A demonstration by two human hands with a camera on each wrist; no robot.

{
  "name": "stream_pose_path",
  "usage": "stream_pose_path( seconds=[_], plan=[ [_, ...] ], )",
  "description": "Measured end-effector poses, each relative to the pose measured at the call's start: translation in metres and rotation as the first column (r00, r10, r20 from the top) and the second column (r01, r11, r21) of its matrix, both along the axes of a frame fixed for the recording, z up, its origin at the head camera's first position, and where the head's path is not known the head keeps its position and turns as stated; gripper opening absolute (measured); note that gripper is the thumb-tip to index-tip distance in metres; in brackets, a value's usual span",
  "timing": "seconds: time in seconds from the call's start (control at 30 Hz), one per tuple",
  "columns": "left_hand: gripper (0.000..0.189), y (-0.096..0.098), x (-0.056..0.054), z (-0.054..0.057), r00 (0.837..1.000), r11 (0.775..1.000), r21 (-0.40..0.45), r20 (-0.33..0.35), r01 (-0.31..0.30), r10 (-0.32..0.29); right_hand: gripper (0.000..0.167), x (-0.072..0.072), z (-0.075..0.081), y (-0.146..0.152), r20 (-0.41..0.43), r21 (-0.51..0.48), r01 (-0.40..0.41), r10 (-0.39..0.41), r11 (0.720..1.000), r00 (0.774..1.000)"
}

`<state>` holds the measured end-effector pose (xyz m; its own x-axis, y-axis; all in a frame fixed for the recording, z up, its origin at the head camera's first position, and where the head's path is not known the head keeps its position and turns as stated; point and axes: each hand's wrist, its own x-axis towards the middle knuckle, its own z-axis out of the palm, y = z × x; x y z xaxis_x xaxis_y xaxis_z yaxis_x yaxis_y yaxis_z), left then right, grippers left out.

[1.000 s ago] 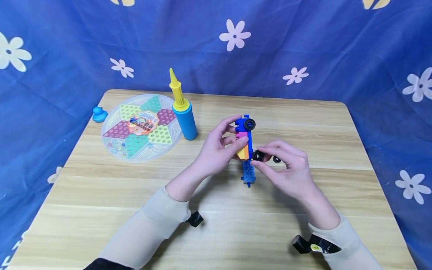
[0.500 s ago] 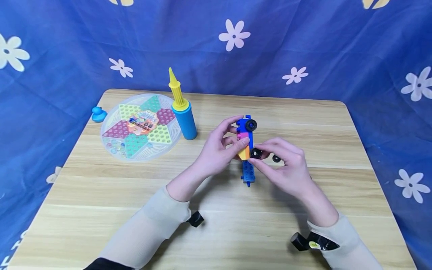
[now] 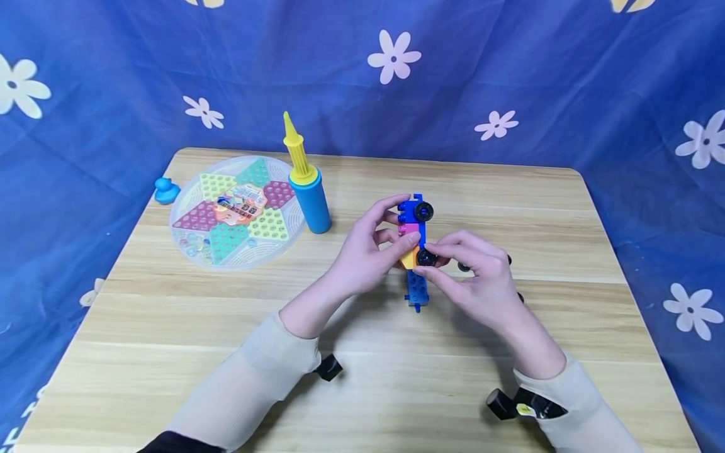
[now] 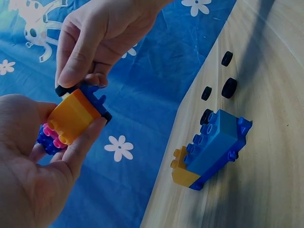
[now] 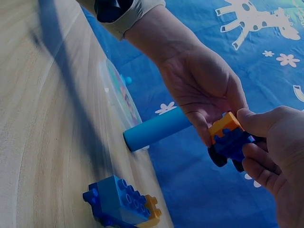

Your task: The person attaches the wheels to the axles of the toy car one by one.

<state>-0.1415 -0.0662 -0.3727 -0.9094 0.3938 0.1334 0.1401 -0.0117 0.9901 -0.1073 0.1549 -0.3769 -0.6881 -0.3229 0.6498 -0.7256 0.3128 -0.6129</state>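
A blue, pink and orange plastic-brick vehicle (image 3: 411, 228), right of the head view's centre, is gripped by the left hand's (image 3: 370, 251) curled fingers; the right hand (image 3: 481, 277) pinches a round black wheel (image 3: 426, 257) at its side. Below shows a blue-and-yellow studded brick build (image 3: 417, 289).

The left arm (image 3: 243, 377) and right arm (image 3: 586, 399) are extended forward; the left hand (image 3: 365, 255) is curled in a grip; the right hand (image 3: 481, 277) is set in a pinch.

Behind the left hand (image 3: 365, 257) and right hand (image 3: 484, 280), pale sleeves (image 3: 240, 384) bore black blocks (image 3: 501, 404); on the right, a black band (image 3: 550, 406) carried a yellow label (image 3: 525, 410).
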Motion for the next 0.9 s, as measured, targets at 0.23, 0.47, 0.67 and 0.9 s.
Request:
stream_pose_path(
  seconds=[0.23,0.47,0.67,0.9],
  plan=[
    [0.060,-0.0003,0.0008,0.0000,0.999,1.000,-0.002,0.028,-0.028,0.029,0.031,-0.0023,-0.0003,-0.0023,-0.020,0.010,-0.008,0.009,1.000,1.000],
    [0.059,0.0003,0.0002,-0.0017,0.996,0.999,0.003,0.080,-0.034,0.034,0.033,-0.0054,-0.0036,-0.0021,-0.031,-0.006,-0.053,0.053,0.999,0.998],
    [0.059,0.0013,0.0008,-0.0027,0.994,0.999,0.014,0.109,-0.034,0.032,0.035,-0.0061,-0.0067,0.0005,-0.039,-0.006,-0.065,0.065,0.998,0.997],
    [0.058,0.0024,0.0022,-0.0002,0.999,0.997,-0.066,-0.008,-0.049,0.049,0.034,-0.0039,-0.0093,0.0012,0.022,-0.009,-0.056,0.056,0.998,0.998]
  ],
)
